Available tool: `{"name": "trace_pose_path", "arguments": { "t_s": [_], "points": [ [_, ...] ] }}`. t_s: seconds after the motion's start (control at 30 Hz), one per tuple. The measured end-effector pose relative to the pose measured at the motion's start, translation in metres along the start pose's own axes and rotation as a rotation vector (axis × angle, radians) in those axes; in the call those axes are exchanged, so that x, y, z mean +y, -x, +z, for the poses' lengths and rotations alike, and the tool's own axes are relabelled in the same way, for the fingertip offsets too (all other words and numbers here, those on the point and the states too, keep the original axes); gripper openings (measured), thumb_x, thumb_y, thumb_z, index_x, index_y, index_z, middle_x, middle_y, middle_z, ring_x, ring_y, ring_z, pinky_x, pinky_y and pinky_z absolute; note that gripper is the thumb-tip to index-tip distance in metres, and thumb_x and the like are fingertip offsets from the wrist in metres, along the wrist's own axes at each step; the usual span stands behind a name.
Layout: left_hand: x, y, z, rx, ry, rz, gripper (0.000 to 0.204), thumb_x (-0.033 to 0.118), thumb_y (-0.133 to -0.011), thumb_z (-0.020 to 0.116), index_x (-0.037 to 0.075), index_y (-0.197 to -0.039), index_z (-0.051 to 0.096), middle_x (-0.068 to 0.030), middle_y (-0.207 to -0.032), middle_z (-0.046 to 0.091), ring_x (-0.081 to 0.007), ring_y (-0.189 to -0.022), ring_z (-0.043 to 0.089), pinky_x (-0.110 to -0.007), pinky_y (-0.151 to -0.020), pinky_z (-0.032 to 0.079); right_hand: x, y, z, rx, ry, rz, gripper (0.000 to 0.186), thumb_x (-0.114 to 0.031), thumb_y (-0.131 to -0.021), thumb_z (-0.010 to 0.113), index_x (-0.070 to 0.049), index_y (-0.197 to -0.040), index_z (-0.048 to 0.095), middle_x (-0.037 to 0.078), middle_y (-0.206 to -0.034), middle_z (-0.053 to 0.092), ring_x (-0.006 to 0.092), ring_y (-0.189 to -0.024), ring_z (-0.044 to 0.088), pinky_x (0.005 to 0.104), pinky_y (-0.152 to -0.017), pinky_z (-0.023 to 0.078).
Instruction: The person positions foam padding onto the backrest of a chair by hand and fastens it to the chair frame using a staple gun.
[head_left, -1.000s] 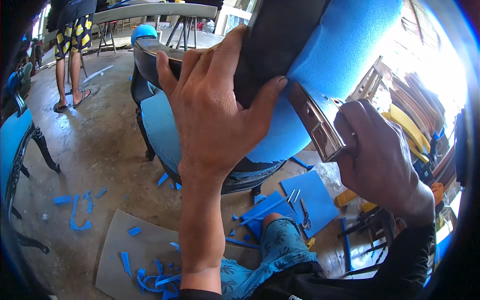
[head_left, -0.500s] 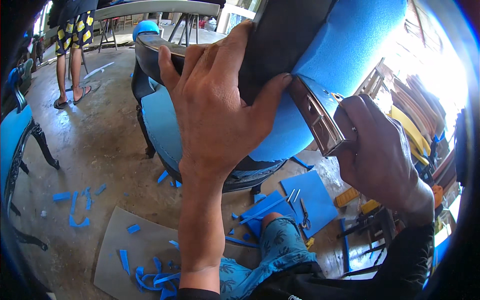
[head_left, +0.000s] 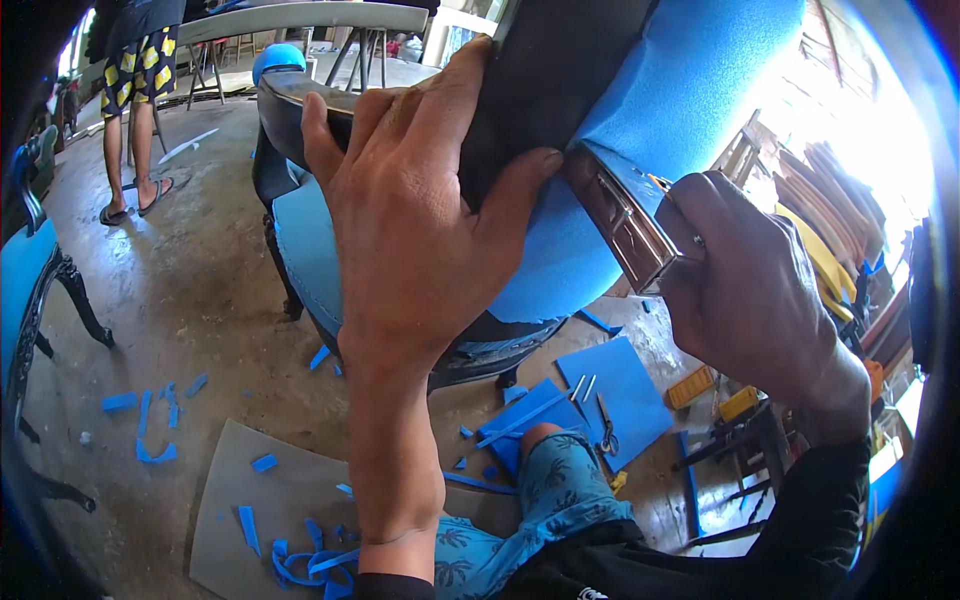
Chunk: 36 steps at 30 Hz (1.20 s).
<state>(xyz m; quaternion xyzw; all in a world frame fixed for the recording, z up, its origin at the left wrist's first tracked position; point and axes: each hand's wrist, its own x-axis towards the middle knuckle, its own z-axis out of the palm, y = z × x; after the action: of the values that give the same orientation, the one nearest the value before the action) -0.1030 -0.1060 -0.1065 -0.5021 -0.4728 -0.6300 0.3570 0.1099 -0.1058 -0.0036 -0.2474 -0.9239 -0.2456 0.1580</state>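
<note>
Item: armchair point(head_left: 305, 235), straight in front of the worker, in pale and bright blue foam with dark trim; a black panel point(head_left: 560, 80) runs down beside the rounded blue foam back point(head_left: 700, 70).

Item: staple gun point(head_left: 620, 220), boxy, with a coppery side and shiny metal edges, held aslant with its nose at the junction of panel and foam.

Left hand point(head_left: 420, 205): palm down, fingers spread over the black panel, thumb tip just beside the staple gun's nose; its grip is loose, pressing rather than clasping.

Right hand point(head_left: 745, 270): grip clenched around the staple gun, wrist bent, forearm rising from the lower right.

Below: the worker's patterned blue shorts point(head_left: 565, 480); scissors point(head_left: 606, 425) on a blue sheet point(head_left: 640, 390); a grey-brown board point(head_left: 250, 480) strewn with blue offcuts point(head_left: 250, 528).

Edges and room: concrete floor point(head_left: 200, 270) stretches between the armchair and a carved black chair point(head_left: 25, 270) at far left. On the right, stacked panels point(head_left: 825, 190) lean in the glare.

Farthest: a person point(head_left: 140, 75) in yellow-patterned shorts, at a long pale counter point(head_left: 310, 20).
</note>
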Motion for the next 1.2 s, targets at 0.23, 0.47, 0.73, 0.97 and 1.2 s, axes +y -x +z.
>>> {"name": "trace_pose_path", "arguments": {
  "t_s": [0.23,0.47,0.73,0.97,1.2],
  "points": [
    [0.004,-0.002,-0.008,-0.081,0.020,-0.031,0.069,0.024,-0.075,0.083,0.010,-0.138,0.058,-0.0064,-0.103,0.071,-0.0238,-0.101,0.063,-0.052,-0.116,0.020,0.000,-0.002,-0.004,-0.042,-0.004,0.017,0.026,0.009,-0.072,0.056,-0.002,-0.094,0.049,0.017,-0.081,0.052,0.0395,-0.070,0.058,0.0452,-0.062,0.046],
    [0.005,-0.003,-0.010,-0.075,0.032,-0.017,0.072,0.020,-0.072,0.083,0.010,-0.139,0.057,-0.0069,-0.103,0.070,-0.0256,-0.103,0.063,-0.053,-0.117,0.019,-0.002,-0.004,-0.006,-0.026,0.036,0.005,0.025,0.009,-0.072,0.054,-0.003,-0.092,0.049,0.016,-0.080,0.053,0.0386,-0.069,0.059,0.0443,-0.061,0.046],
    [0.006,-0.004,-0.016,-0.123,0.068,0.001,0.081,0.022,-0.067,0.085,0.010,-0.141,0.055,-0.0075,-0.106,0.069,-0.0268,-0.108,0.061,-0.053,-0.117,0.020,0.000,-0.006,-0.003,-0.093,0.065,0.049,0.024,0.008,-0.068,0.056,-0.004,-0.088,0.051,0.014,-0.078,0.053,0.0340,-0.067,0.060,0.0427,-0.059,0.045],
    [0.006,-0.002,-0.011,-0.122,0.008,-0.026,0.080,0.022,-0.066,0.087,0.010,-0.139,0.056,-0.0077,-0.107,0.070,-0.0266,-0.107,0.062,-0.051,-0.117,0.020,0.026,-0.015,0.010,0.118,0.101,-0.286,0.029,-0.005,-0.068,0.074,-0.007,-0.088,0.055,0.007,-0.077,0.056,0.0233,-0.059,0.061,0.0393,-0.056,0.051],
    [0.000,0.000,-0.010,-0.125,-0.024,0.006,0.080,0.031,-0.066,0.089,0.011,-0.137,0.057,-0.0105,-0.118,0.068,-0.0285,-0.115,0.060,-0.050,-0.118,0.019,0.022,0.020,0.013,0.068,-0.121,0.022,0.040,0.009,-0.066,0.059,0.000,-0.105,0.055,0.020,-0.088,0.059,0.0452,-0.085,0.061,0.0441,-0.074,0.050]
  ]
}}
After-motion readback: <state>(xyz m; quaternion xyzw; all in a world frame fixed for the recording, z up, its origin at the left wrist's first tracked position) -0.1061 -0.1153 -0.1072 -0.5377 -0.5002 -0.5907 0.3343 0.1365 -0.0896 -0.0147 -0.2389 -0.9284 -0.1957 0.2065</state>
